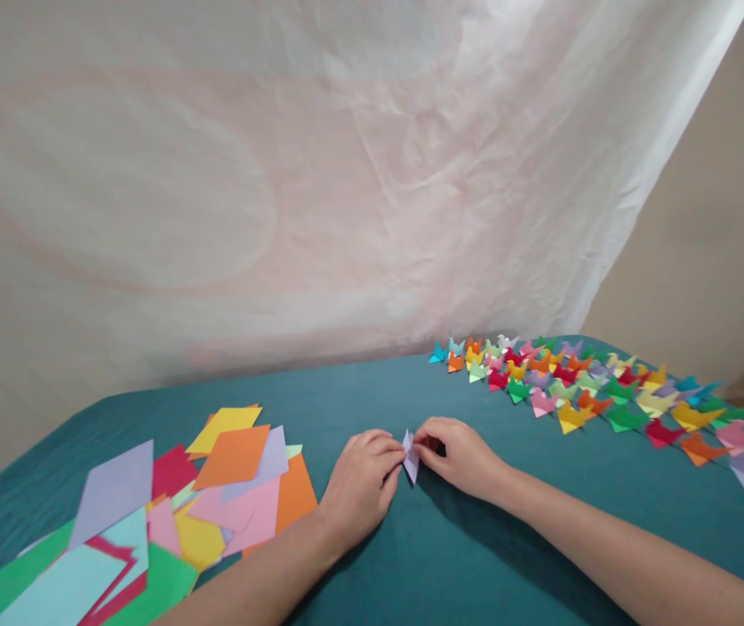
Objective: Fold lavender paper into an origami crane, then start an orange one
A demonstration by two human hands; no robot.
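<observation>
Between my two hands, near the middle of the table, is a small folded piece of lilac paper [410, 467], narrow and pointed at its top and bottom. My left hand [367, 474] pinches its left side, the fingers closed together. On the other side, the thumb and forefinger of my right hand [454, 454] are closed on its right edge. The fingertips hide part of the folds.
Loose coloured paper squares [232, 461] lie in an overlapping pile at the left. Several rows of small folded paper birds [574, 417] stand at the right. A teal cloth [372, 574] covers the table, and a pale sheet [320, 183] hangs behind it.
</observation>
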